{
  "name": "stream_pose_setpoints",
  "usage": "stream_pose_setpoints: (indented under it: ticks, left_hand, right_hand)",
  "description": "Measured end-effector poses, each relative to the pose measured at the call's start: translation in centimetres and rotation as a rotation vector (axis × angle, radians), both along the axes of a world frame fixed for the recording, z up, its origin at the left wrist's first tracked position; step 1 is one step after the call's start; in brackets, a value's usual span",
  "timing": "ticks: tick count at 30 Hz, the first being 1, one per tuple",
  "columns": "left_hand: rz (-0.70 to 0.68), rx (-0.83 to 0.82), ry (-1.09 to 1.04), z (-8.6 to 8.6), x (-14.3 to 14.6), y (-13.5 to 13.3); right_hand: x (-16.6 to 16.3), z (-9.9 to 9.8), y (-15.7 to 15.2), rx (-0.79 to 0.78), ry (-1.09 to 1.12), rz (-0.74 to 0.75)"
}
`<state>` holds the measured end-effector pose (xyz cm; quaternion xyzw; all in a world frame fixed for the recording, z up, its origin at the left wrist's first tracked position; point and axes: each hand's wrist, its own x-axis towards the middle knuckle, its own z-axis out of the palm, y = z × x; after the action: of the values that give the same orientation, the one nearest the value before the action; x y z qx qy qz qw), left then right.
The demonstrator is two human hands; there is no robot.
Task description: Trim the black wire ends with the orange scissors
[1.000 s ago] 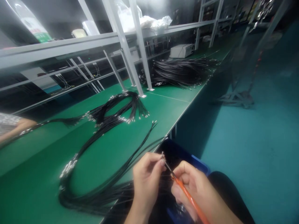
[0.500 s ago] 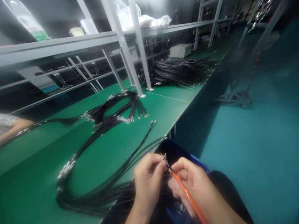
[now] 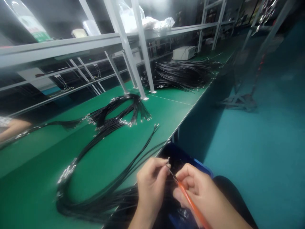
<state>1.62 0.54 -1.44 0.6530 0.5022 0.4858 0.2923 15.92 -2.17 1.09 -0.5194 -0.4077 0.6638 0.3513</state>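
Observation:
Thumb and index finger of my left hand (image 3: 152, 181) are pinched around a small metal end piece (image 3: 168, 160), and the rest of it is hidden by the fingers. My right hand (image 3: 199, 189) is closed around an orange-handled tool (image 3: 192, 203) with a slender metal tip; I cannot make out its exact kind. That tip points at the pinched fingertips of my left hand. Black cables (image 3: 124, 173) with metal ends curve over the green table and run down behind my left hand. Under both hands is a dark blue bin (image 3: 202, 167).
Cable bundles (image 3: 107, 116) lie on the green table (image 3: 95, 165), with a larger pile (image 3: 183, 73) farther back beside a pale box (image 3: 184, 52). White shelf posts (image 3: 144, 54) rise from the table. Another person's arm (image 3: 14, 129) rests at the left edge.
The orange-handled tool has drawn slightly back and down from the metal piece, its tip now lower. My left hand has stayed almost in place. The other person's arm has shifted a little left.

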Motion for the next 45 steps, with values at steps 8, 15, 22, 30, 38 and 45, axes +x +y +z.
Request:
stream_pose_setpoints:
  ticks: [8, 15, 22, 30, 38, 45]
  left_hand:
    - [-0.002, 0.212, 0.222, 0.6, 0.5, -0.4]
    - [-0.018, 0.25, 0.305, 0.9, 1.1, -0.8]
    - [0.054, 0.294, 0.404, 1.7, 1.8, -1.0]
    - [0.057, 0.161, 0.319, 1.5, 1.6, -1.0]
    - [-0.017, -0.014, 0.092, 2.7, 0.0, 0.1]
    - [-0.075, -0.036, -0.008, 3.2, 0.0, 0.1]
  right_hand:
    - [0.1, -0.6, 0.1, 0.287, 0.015, -0.47]
    - [-0.2, -0.3, 0.9, 0.306, 0.173, -0.439]
    - [-1.0, -0.7, 1.1, 0.315, 0.232, -0.514]
    - [-0.7, -1.1, 0.9, 0.338, 0.116, -0.487]
    - [3.6, 0.1, 1.1, 0.222, 0.252, 0.143]
    - [3.4, -0.9, 1.9, -0.011, 0.375, 0.232]
